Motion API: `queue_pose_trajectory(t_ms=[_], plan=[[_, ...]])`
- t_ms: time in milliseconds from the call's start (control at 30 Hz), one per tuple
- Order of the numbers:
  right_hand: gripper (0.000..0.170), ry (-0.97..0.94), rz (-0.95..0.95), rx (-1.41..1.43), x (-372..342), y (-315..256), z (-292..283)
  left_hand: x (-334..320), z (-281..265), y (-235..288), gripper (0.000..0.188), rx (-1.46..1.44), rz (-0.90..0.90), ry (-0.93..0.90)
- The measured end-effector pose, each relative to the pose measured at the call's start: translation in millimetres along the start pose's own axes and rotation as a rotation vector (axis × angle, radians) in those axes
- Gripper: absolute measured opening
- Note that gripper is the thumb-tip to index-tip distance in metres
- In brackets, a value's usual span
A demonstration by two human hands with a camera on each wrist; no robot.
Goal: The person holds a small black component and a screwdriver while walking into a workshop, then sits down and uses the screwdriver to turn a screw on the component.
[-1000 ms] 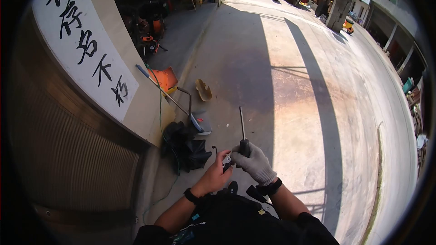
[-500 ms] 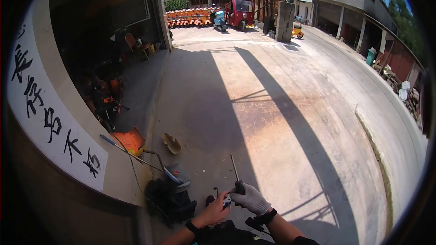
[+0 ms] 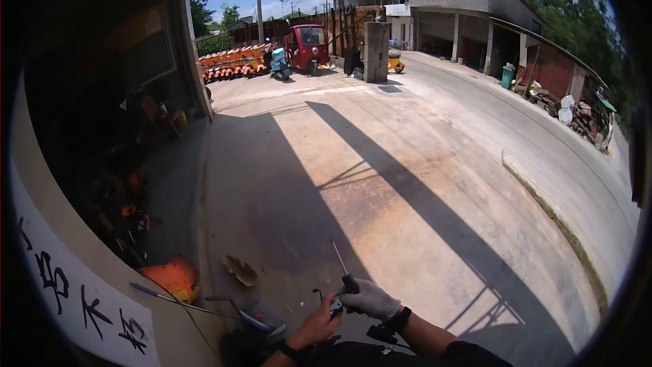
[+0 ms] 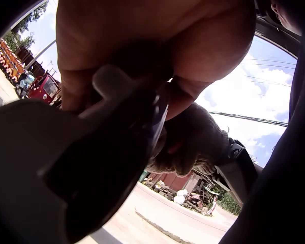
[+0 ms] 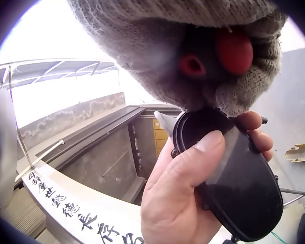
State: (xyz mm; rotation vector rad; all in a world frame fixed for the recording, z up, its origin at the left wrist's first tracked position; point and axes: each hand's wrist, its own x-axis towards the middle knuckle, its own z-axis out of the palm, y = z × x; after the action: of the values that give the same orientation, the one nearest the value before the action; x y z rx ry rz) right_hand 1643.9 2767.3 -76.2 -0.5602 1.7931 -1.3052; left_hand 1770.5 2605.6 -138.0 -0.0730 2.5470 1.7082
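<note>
My bare left hand grips a glossy black oblong plastic housing, its thumb lying across the face near the rounded rim. Small lugs stick out along the housing's edge. A short bent dark rod shows beside the left fingers. My right hand, in a grey knit glove, curls round the black handle of a screwdriver, whose shaft points up and away. In the right wrist view, red parts show within the gloved fist, and the gloved fingers are right at the housing's upper end.
Beside the left wall lie an orange dustpan-like piece, a long-handled tool with a blue grip and a yellowish curved shell. Farther off stand a red three-wheeler, a concrete pillar and a row of orange vehicles.
The head view has tilted up and turned right, bringing in more street and sky. Both hands appear lower in it, still close together with the housing and the screwdriver.
</note>
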Motion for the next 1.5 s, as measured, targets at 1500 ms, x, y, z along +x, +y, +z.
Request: queue_pose_trajectory(t_ms=[1500], plan=[[0.029,-0.314,0.076,-0.079,471.3,-118.1,-154.7,354.3,-229.3,-97.5,0.065,0.097,-0.065,0.3]])
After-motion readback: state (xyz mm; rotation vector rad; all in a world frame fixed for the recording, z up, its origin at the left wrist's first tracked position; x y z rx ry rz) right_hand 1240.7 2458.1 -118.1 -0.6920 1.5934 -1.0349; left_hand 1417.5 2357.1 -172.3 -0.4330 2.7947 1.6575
